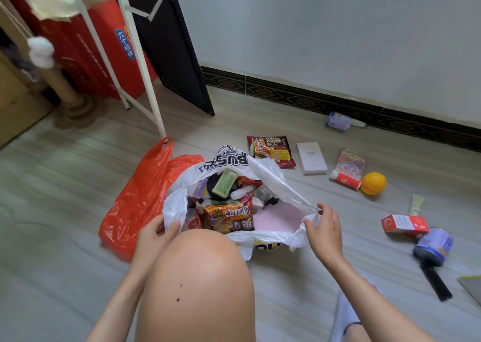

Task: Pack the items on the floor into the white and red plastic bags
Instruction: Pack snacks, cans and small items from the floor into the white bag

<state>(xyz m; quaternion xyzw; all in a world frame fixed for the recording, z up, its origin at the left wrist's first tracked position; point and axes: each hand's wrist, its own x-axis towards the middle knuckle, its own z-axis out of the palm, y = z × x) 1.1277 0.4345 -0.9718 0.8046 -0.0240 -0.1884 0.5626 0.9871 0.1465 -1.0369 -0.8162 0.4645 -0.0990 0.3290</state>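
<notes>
The white bag [263,170] is set on the floor [65,185] just beyond a raised knee [197,271], with its mouth held apart by the left hand [153,233] at the near left rim and the right hand [324,227] at the right rim. A noodle packet [229,215] is lodged inside it, near the front, among other goods. The red bag [138,198] is laid touching its left side. Behind and to the right, a second noodle packet [272,150] and a flat box [311,157] are placed side by side; further right lie a tube [345,179] and a ball [373,183], touching. Nearer, at far right, a carton [404,224] is found just behind a tin [433,245]
</notes>
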